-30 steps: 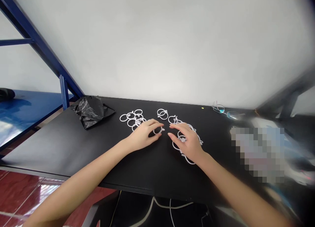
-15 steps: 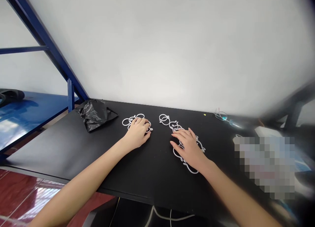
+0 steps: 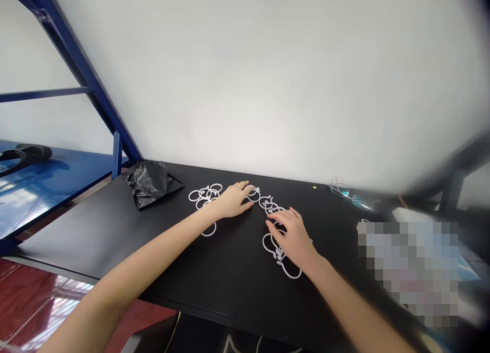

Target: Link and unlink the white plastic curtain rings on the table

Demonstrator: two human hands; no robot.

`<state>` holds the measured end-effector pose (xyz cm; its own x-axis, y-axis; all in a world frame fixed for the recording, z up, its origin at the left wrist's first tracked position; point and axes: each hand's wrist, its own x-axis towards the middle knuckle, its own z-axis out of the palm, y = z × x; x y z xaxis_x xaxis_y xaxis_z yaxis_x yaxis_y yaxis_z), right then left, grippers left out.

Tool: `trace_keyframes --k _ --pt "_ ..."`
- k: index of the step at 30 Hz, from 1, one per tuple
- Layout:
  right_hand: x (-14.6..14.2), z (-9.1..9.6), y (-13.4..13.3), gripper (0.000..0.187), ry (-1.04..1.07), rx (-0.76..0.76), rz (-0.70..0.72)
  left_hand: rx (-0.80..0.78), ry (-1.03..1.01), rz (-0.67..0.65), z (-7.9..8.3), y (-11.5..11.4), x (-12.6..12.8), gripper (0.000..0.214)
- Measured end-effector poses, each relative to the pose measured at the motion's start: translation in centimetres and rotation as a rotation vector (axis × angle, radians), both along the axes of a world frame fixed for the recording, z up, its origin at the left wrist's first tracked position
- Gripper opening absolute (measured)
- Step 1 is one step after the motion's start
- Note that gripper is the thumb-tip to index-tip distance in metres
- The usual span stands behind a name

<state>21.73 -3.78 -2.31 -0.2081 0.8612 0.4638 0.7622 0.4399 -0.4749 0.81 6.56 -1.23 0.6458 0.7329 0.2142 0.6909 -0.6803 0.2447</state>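
Observation:
White curtain rings (image 3: 205,193), shaped like open loops with small knobs, lie in a loose cluster left of centre on the black table (image 3: 229,256). My left hand (image 3: 234,199) lies just right of that cluster, fingers stretched out, its fingertips at a small pair of rings (image 3: 253,194). Under and around my right hand (image 3: 293,235) spreads another group of rings (image 3: 271,244), partly hidden by the palm. The fingers of my right hand are apart and slightly bent, resting over this group. I see nothing gripped in either hand.
A crumpled black plastic bag (image 3: 153,184) sits at the table's back left. Eyeglasses (image 3: 340,190) lie at the back right, near a blurred, pixelated package (image 3: 411,271). A blue metal frame (image 3: 88,77) rises on the left, beside a white wall (image 3: 245,77).
My left hand has moved right, from the left cluster of rings to the small pair in the middle. The left cluster is now more exposed. My right hand stays over its group.

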Motion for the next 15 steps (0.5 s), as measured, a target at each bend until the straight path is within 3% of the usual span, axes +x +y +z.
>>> trace_keyframes --k 4,12,15 --pt "0.6 0.3 0.2 0.011 0.036 0.014 -0.015 -0.029 -0.030 -0.023 -0.7 0.5 1.1 0.034" --pt "0.6 0.8 0.0 0.010 0.060 0.012 -0.002 -0.098 -0.164 -0.046 0.5 -3.3 0.6 0.019" --pt "0.5 0.6 0.1 0.010 0.056 -0.007 0.007 -0.192 -0.309 -0.023 0.8 -4.2 0.7 0.015"
